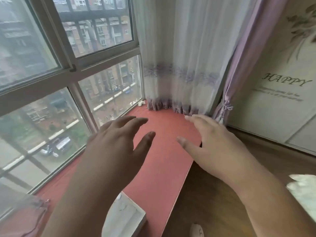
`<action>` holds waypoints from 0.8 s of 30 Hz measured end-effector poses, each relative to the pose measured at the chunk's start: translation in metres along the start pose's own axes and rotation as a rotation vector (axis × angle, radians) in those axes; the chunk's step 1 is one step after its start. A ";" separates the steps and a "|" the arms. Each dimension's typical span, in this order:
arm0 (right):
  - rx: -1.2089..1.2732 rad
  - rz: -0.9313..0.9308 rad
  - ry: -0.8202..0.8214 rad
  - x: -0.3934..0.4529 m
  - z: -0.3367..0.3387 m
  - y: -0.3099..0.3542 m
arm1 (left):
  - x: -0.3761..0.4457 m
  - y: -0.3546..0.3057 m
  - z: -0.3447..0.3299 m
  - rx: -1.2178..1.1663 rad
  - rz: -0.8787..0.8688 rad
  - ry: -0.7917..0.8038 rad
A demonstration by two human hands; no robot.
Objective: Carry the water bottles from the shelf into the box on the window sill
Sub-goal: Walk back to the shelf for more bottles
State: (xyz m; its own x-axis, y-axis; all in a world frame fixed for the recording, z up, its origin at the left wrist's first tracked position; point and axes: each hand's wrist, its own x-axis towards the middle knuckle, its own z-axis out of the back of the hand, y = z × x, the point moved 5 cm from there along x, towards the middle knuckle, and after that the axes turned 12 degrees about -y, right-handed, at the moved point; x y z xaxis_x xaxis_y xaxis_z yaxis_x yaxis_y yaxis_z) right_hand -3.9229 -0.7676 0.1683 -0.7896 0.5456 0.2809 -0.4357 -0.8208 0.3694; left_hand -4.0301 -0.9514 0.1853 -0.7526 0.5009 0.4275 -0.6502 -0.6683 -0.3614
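Hands over red sill [164,151]: left hand [116,142] and right hand [210,141] both spread, fingers straight, holding nothing. Box [123,218] at 6 o'clock, beneath left forearm. Curtain [179,65] at 12.

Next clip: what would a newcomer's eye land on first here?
Two bare, empty hands with spread fingers, the left hand and right hand, held out over the long red-covered window sill. A white box corner shows at the bottom, and sheer white curtains with purple trim hang at the far end.
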 end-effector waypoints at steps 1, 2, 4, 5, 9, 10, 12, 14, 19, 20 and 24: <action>-0.010 -0.049 -0.022 -0.009 0.007 -0.014 | 0.001 -0.013 -0.008 -0.020 -0.040 0.021; -0.019 -0.095 -0.048 -0.019 0.014 -0.029 | 0.002 -0.027 -0.015 -0.040 -0.082 0.038; -0.044 -0.174 -0.108 -0.036 0.031 -0.057 | 0.004 -0.057 -0.028 -0.081 -0.153 0.061; -0.055 -0.214 -0.136 -0.045 0.040 -0.072 | 0.005 -0.073 -0.034 -0.096 -0.188 0.071; -0.075 -0.361 -0.225 -0.075 0.075 -0.131 | 0.004 -0.139 -0.060 -0.151 -0.333 0.116; -0.077 -0.389 -0.240 -0.082 0.083 -0.144 | 0.003 -0.154 -0.066 -0.158 -0.364 0.134; -0.079 -0.439 -0.266 -0.096 0.098 -0.168 | 0.000 -0.184 -0.079 -0.166 -0.414 0.156; -0.077 -0.485 -0.288 -0.107 0.112 -0.192 | -0.002 -0.213 -0.091 -0.172 -0.454 0.167; -0.129 -0.574 -0.310 -0.125 0.145 -0.250 | -0.003 -0.275 -0.113 -0.178 -0.495 0.188; -0.150 -0.585 -0.319 -0.127 0.151 -0.261 | -0.003 -0.285 -0.118 -0.162 -0.502 0.193; -0.218 -0.584 -0.314 -0.123 0.165 -0.298 | -0.005 -0.324 -0.137 -0.091 -0.520 0.179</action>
State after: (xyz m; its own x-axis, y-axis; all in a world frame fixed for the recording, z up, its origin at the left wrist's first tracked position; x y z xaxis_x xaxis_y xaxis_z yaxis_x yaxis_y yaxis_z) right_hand -3.6244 -0.5620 0.1702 -0.2514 0.9040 0.3457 -0.8538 -0.3754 0.3608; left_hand -3.8305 -0.6622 0.1868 -0.3309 0.8429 0.4242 -0.9411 -0.2618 -0.2139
